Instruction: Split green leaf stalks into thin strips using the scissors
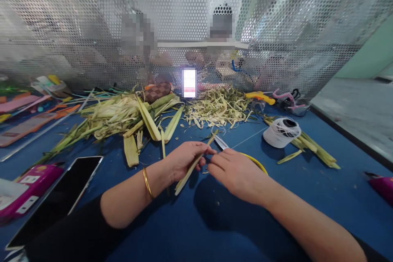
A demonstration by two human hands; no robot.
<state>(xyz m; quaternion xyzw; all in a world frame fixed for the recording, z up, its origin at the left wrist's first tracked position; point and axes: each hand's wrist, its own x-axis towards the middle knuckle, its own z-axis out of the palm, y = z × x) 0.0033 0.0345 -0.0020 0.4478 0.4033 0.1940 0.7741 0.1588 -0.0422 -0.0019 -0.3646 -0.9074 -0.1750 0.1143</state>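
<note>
My left hand (187,157), a gold bangle at its wrist, is closed round a narrow folded strip of pale green husk-like leaf (185,183). The strip slants up through the fingers, its thin end above them. Close beside it, my right hand (238,172) has its fingertips pinched together near the strip. What they hold is hidden. Scissors (221,142) lie behind the right hand, blades and part of a yellow handle showing. White thread (249,136) runs from a spool (281,133) on the right toward the hands.
Long leaf pieces (150,120) are heaped at back left, with shredded scraps (219,106) beside them. A phone (58,200) and a magenta object (39,182) lie at left. More leaf strips (319,149) lie behind the spool. A perforated metal screen (184,8) borders the table's back.
</note>
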